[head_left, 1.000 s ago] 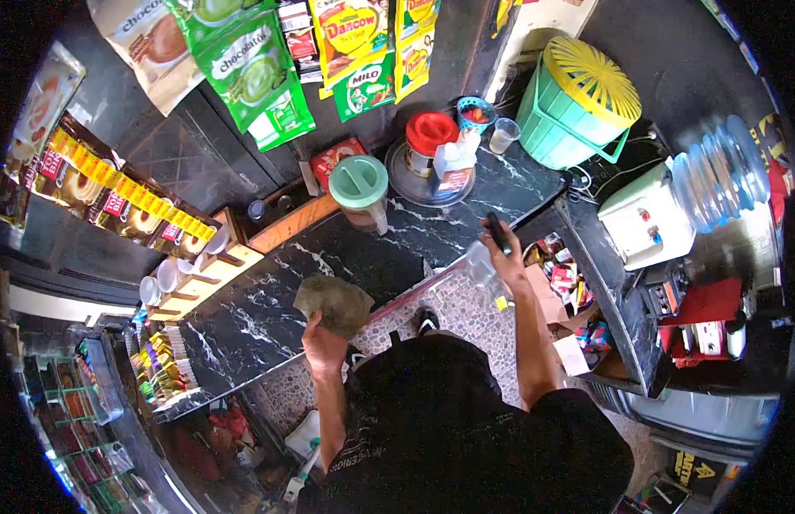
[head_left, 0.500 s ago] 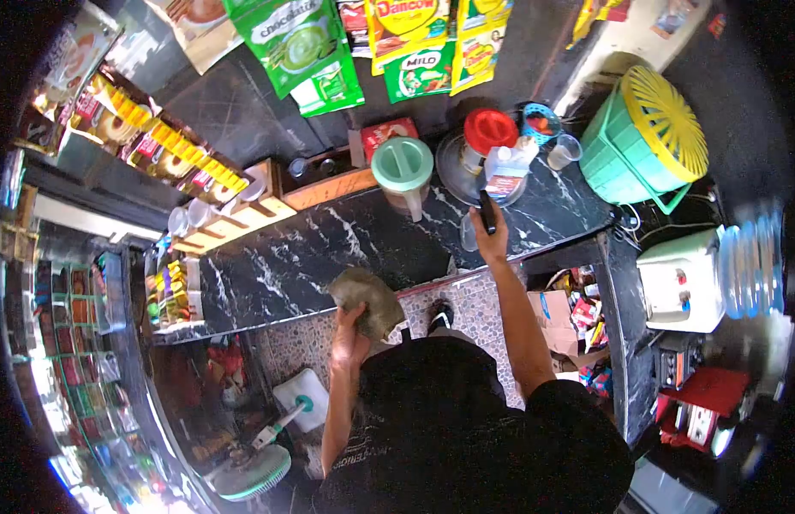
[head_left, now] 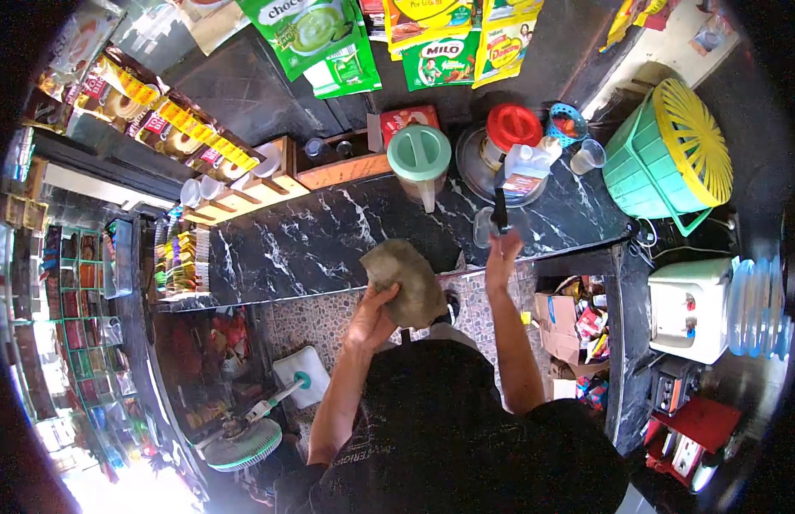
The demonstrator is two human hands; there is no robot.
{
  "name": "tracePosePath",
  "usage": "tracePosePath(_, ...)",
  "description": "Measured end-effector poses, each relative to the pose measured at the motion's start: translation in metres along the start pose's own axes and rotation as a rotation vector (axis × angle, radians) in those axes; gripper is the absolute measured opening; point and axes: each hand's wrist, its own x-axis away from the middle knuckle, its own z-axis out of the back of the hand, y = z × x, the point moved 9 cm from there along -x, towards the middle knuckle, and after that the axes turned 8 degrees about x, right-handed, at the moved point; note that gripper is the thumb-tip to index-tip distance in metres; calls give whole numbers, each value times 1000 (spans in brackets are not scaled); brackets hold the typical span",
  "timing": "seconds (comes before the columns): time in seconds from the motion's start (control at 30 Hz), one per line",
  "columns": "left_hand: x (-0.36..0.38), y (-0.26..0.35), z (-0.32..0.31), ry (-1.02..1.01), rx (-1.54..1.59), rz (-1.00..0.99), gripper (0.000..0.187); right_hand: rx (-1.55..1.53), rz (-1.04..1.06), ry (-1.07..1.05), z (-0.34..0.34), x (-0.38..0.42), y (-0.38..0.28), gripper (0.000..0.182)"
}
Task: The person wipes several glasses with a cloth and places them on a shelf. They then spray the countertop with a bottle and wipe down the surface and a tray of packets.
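My left hand (head_left: 373, 319) grips a grey-brown cloth (head_left: 410, 287), bunched in front of my body just off the counter's front edge. The thumb lies over the cloth's near side. Over the right part of the counter, my right hand (head_left: 504, 257) is closed around the lower end of a narrow black object (head_left: 500, 211) that points away from me; its kind is not clear. Close to that hand is a small clear plastic container (head_left: 482, 228). Beyond it, a white plastic jug (head_left: 529, 163) and a red-lidded tub (head_left: 512, 128) stand on a round metal tray (head_left: 471, 182).
A green-lidded pitcher (head_left: 419, 158) stands on the black marbled counter (head_left: 286, 244). To its left is a wooden cup rack (head_left: 252, 195); at right, a green basket (head_left: 642, 154) with a yellow lid. Sachets (head_left: 440, 62) hang above. A fan (head_left: 243, 445) is below left.
The view has shifted, so the counter sits further right. My left hand has raised the cloth closer to the counter's edge. The black object now points more directly away from me.
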Motion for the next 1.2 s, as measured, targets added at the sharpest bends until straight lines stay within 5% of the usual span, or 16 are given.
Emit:
tracePosePath(0.1,-5,-8,-18,7,26,44,58,-348,-209,-266,-44,64,-5,83)
tracePosePath(0.2,-17,-18,-15,20,31,106,60,-444,-364,-298,-71,107,-28,87)
tracePosePath(0.27,-37,-21,-10,-127,-48,99,61,-516,-304,-288,-75,95,0,87)
tracePosePath(0.33,-40,-20,-5,-114,-59,137,61,-190,-22,-215,-58,72,62,90)
tracePosePath(0.4,-54,-21,24,-72,-3,202,55,-283,-152,-63,-55,67,2,98)
tracePosePath(0.47,-64,-5,46,-82,-8,180,55,819,559,181,-71,69,-88,103)
tracePosePath(0.57,-55,18,82,-100,-18,125,55,1155,414,310,-96,37,-77,99)
tracePosePath(0.7,-33,54,105,-90,-28,61,57,1082,394,278,-89,14,-58,80)
tracePosePath(1.03,-8,60,116,-38,26,57,57,615,467,306,-21,-12,-27,88)
tracePosePath(1.2,-23,39,93,-84,15,81,57,755,358,287,-14,-13,-16,94)
